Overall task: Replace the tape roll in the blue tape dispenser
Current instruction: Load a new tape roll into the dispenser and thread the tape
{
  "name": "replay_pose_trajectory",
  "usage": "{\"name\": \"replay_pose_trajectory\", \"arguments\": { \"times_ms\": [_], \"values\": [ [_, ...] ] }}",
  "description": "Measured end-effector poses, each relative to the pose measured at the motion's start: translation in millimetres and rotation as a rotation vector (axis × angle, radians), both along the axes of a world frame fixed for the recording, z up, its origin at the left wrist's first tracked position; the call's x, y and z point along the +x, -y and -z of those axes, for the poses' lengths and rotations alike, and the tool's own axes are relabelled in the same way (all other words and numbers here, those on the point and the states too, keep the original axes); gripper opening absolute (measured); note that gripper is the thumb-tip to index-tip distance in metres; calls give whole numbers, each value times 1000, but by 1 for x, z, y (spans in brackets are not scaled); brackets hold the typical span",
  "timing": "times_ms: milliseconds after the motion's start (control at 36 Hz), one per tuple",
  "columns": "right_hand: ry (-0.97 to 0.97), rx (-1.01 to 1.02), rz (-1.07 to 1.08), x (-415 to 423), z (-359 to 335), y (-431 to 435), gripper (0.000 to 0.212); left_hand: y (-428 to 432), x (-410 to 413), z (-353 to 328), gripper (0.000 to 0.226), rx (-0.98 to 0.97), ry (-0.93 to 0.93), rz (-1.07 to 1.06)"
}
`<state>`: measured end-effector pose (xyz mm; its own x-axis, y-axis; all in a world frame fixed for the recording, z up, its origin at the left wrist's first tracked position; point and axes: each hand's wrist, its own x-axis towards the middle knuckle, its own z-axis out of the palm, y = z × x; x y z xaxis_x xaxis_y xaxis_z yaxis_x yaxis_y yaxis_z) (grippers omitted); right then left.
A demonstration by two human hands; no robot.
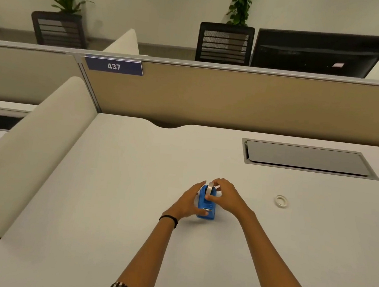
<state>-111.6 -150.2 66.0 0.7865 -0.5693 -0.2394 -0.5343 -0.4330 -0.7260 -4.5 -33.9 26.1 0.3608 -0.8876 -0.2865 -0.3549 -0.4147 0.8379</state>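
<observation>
The blue tape dispenser [207,211] stands on the white desk [113,205], near its middle. My left hand [186,201] grips the dispenser's left side and holds it down. My right hand [226,196] reaches over from the right, its fingers pinched on a tape roll [209,190] that sits upright in the top of the dispenser. A second, small pale ring [281,201], which looks like a tape roll or core, lies flat on the desk to the right, apart from both hands.
A grey cable hatch [307,158] is set in the desk at the back right. A beige partition [234,99] with a blue sign reading 437 closes the far edge. A white side divider [33,142] runs along the left.
</observation>
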Motion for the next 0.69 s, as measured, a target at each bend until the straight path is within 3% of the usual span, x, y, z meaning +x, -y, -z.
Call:
{"name": "replay_pose_trajectory", "arguments": {
  "times_ms": [250,694],
  "values": [
    [-119,-112,-116,7,-11,3,33,8,-1,4,76,-60,-13,8],
    [-484,-388,-376,32,-36,-8,30,12,-5,9,79,-14,8,-61]
  ]
}}
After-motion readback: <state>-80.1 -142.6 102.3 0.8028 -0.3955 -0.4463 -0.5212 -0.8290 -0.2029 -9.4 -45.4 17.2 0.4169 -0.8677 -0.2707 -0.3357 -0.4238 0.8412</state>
